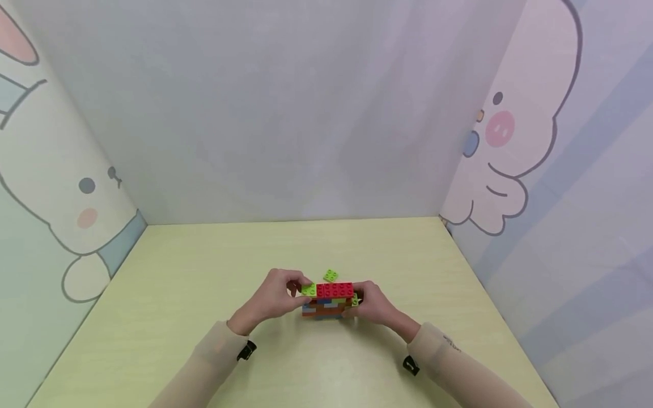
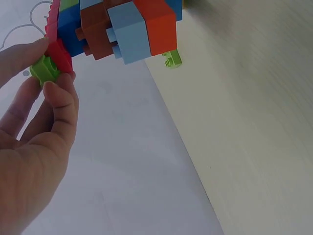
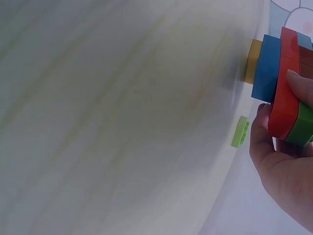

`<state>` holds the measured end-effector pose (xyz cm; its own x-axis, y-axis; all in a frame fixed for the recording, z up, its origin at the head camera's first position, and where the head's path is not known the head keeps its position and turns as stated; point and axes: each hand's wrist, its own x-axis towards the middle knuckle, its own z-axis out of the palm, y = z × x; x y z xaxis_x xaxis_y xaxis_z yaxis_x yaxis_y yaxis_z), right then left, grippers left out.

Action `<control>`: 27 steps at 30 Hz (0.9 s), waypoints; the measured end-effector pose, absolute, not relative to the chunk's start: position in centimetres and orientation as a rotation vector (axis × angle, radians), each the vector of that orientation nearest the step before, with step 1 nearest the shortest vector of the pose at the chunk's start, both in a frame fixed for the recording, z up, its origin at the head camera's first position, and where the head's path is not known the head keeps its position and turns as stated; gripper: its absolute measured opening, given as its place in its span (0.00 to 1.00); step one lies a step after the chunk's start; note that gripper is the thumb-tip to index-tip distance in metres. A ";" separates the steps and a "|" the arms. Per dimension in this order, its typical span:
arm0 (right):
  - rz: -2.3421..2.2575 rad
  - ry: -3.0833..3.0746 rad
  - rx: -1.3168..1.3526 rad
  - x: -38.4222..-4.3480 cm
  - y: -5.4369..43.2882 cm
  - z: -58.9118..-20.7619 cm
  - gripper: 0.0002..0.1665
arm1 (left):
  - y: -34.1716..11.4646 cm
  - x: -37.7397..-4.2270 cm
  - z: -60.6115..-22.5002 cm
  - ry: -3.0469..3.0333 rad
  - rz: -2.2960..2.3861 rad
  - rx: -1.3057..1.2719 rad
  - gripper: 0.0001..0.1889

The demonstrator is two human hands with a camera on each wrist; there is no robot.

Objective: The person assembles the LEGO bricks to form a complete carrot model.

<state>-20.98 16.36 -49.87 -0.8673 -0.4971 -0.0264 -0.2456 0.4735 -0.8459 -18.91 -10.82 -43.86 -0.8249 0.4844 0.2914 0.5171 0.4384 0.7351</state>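
Observation:
A block wall of toy building bricks point(image 1: 334, 304) in orange, brown, blue and light blue stands between the hands, topped by a row of red bricks point(image 1: 338, 290). My left hand point(image 1: 278, 293) pinches a lime green brick point(image 2: 45, 69) at the left end of that red row, thumb on one side and fingers on the other. At the opposite end, my right hand point(image 1: 376, 303) grips the wall, its thumb lying across a red brick point(image 3: 285, 105) in the right wrist view. Another green brick point(image 1: 355, 299) shows beside the right fingers.
A loose lime green brick point(image 1: 330, 275) lies on the pale wooden table point(image 1: 214, 255) just behind the wall. Cloth panels point(image 1: 285, 113) with cartoon animals rise at the table's back and side edges. Small black clips point(image 1: 247, 350) hang near both sleeves.

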 end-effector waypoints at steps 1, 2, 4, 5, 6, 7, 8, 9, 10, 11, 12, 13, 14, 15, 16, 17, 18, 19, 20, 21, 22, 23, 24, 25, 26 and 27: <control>-1.345 2.455 -0.634 -21.0 16.4 -49.9 0.24 | -10.8 -18.9 -43.9 -2.630 -1.369 -0.919 0.10; -1.347 2.456 -0.634 -20.9 16.4 -49.9 0.24 | -10.8 -18.9 -44.0 -2.627 -1.371 -0.920 0.10; -1.352 2.455 -0.631 -20.9 16.3 -49.8 0.24 | -10.7 -19.0 -44.1 -2.617 -1.373 -0.924 0.10; -1.351 2.456 -0.630 -20.9 16.3 -49.8 0.24 | -10.7 -19.0 -44.1 -2.612 -1.371 -0.927 0.10; -1.351 2.457 -0.629 -20.9 16.3 -49.8 0.24 | -10.7 -19.0 -44.2 -2.607 -1.364 -0.933 0.10; -1.350 2.457 -0.627 -20.9 16.3 -49.8 0.24 | -10.7 -19.0 -44.3 -2.604 -1.352 -0.939 0.10; -1.349 2.455 -0.627 -20.9 16.3 -49.8 0.24 | -10.7 -19.0 -44.3 -2.600 -1.339 -0.944 0.10; -1.348 2.454 -0.624 -20.9 16.3 -49.7 0.25 | -10.7 -19.0 -44.3 -2.597 -1.322 -0.949 0.11; -1.347 2.453 -0.622 -20.9 16.3 -49.7 0.25 | -10.7 -19.0 -44.4 -2.595 -1.308 -0.950 0.11; -1.344 2.452 -0.620 -20.9 16.3 -49.7 0.25 | -10.7 -18.9 -44.5 -2.593 -1.295 -0.949 0.12; -1.342 2.451 -0.618 -20.9 16.3 -49.7 0.25 | -10.7 -18.9 -44.5 -2.589 -1.285 -0.950 0.12; -1.340 2.450 -0.617 -20.9 16.3 -49.7 0.25 | -10.7 -18.9 -44.6 -2.587 -1.281 -0.945 0.13; -1.337 2.450 -0.613 -20.9 16.2 -49.6 0.25 | -10.8 -18.9 -44.6 -2.586 -1.284 -0.937 0.14; -1.335 2.450 -0.609 -20.9 16.2 -49.6 0.26 | -10.8 -18.9 -44.7 -2.587 -1.289 -0.930 0.16; -1.333 2.451 -0.606 -20.9 16.2 -49.6 0.26 | -10.8 -18.9 -44.7 -2.589 -1.298 -0.920 0.18; -1.331 2.450 -0.604 -20.9 16.2 -49.6 0.26 | -10.7 -18.8 -44.8 -2.592 -1.310 -0.908 0.20; -1.330 2.450 -0.601 -20.9 16.2 -49.5 0.26 | -10.7 -18.9 -44.9 -2.597 -1.318 -0.896 0.22; -1.330 2.450 -0.598 -20.9 16.2 -49.5 0.25 | -10.6 -18.8 -45.1 -2.605 -1.327 -0.882 0.25; -1.330 2.450 -0.595 -20.9 16.2 -49.5 0.25 | -10.6 -18.8 -45.2 -2.613 -1.336 -0.870 0.27; -1.329 2.451 -0.597 -20.9 16.2 -49.6 0.25 | -10.5 -18.8 -45.4 -2.623 -1.341 -0.860 0.28; -1.328 2.452 -0.597 -20.9 16.2 -49.6 0.25 | -10.4 -18.8 -45.6 -2.633 -1.346 -0.850 0.29; -1.328 2.453 -0.598 -20.9 16.2 -49.6 0.25 | -10.3 -18.8 -45.9 -2.644 -1.350 -0.842 0.29; -1.329 2.453 -0.599 -20.9 16.2 -49.6 0.25 | -10.2 -18.7 -46.1 -2.655 -1.352 -0.833 0.29; -1.330 2.453 -0.601 -20.9 16.2 -49.6 0.25 | -10.1 -18.7 -46.4 -2.663 -1.359 -0.825 0.28; -1.331 2.454 -0.604 -20.9 16.2 -49.7 0.25 | -10.0 -18.7 -46.6 -2.675 -1.370 -0.812 0.28; -1.334 2.454 -0.607 -20.9 16.3 -49.7 0.25 | -9.9 -18.7 -46.9 -2.686 -1.386 -0.799 0.27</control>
<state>-20.90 16.25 -49.68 -0.8718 -0.4878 -0.0459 -0.2268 0.4850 -0.8446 -18.69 -9.95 -46.88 -0.8694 0.4320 0.2399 0.4459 0.4764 0.7578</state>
